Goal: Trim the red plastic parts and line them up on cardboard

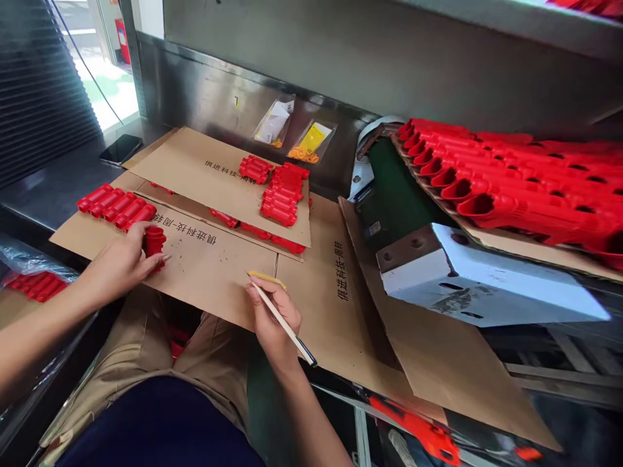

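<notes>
My left hand [121, 259] grips a small red plastic part [154, 240] between thumb and fingers, just above the cardboard sheet [233, 279]. A row of similar red parts [117, 206] lies right behind that hand. My right hand [276, 318] is closed on a slim pale pencil-like stick [282, 316] with a dark rear end, its tip pointing up and left. Something yellow [267, 279] runs along the index finger, perhaps a finger cover. The two hands are apart. Dark specks are scattered on the cardboard between them.
A raised cardboard sheet [195, 168] carries several red parts [282, 188], with more below it. Two plastic bags [311, 143] and a phone [121, 149] lie at the back. To the right, red parts [516, 181] fill a tilted cardboard tray beside a white metal bracket [487, 285].
</notes>
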Action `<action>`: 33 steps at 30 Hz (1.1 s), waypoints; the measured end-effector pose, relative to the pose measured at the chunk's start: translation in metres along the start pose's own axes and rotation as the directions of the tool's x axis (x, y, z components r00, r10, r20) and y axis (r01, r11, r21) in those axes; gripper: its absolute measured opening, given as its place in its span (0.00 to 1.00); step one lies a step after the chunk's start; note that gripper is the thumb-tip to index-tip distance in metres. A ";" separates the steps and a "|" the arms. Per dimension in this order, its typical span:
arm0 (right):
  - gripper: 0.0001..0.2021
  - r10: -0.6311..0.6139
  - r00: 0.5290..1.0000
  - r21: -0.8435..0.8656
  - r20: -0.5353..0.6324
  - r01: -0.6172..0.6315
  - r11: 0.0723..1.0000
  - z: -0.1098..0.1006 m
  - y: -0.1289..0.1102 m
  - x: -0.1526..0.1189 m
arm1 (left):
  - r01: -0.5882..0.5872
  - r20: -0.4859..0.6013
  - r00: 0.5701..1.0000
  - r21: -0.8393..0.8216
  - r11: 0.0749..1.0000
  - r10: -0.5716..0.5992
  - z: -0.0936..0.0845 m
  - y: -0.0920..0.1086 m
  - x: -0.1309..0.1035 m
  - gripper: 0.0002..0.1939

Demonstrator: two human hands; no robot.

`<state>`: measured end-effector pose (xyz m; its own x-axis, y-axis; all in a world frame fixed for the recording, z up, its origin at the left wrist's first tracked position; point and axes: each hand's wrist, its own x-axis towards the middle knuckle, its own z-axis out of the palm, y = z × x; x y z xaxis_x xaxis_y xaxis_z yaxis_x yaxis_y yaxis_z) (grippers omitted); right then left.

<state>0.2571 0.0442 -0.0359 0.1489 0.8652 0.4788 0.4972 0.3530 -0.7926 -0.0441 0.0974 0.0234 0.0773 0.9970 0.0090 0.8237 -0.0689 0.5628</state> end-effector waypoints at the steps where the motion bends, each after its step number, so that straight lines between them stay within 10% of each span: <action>1: 0.08 0.011 1.000 0.001 -0.004 -0.011 1.000 0.001 0.007 0.003 | -0.003 0.008 1.000 0.125 0.992 0.002 -0.004 -0.001 0.014 0.31; 15: 0.07 -0.046 0.999 0.096 -0.015 0.047 0.994 -0.001 0.004 0.001 | -0.038 -0.250 0.953 0.456 0.889 0.169 0.000 0.019 0.066 0.15; 27: 0.12 0.154 0.988 0.212 0.009 -0.152 0.965 -0.003 0.005 0.001 | -0.432 0.022 0.889 0.369 0.823 0.457 0.069 0.171 0.271 0.14; 33: 0.17 0.222 0.975 0.268 -0.018 -0.209 0.941 -0.001 0.008 0.005 | -0.425 0.143 0.903 0.167 0.890 0.404 0.037 0.133 0.207 0.16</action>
<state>0.2622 0.0506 -0.0394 0.2706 0.9154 0.2979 0.2078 0.2466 -0.9466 0.1023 0.2932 0.0702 0.4831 0.8676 0.1175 0.7941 -0.4908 0.3586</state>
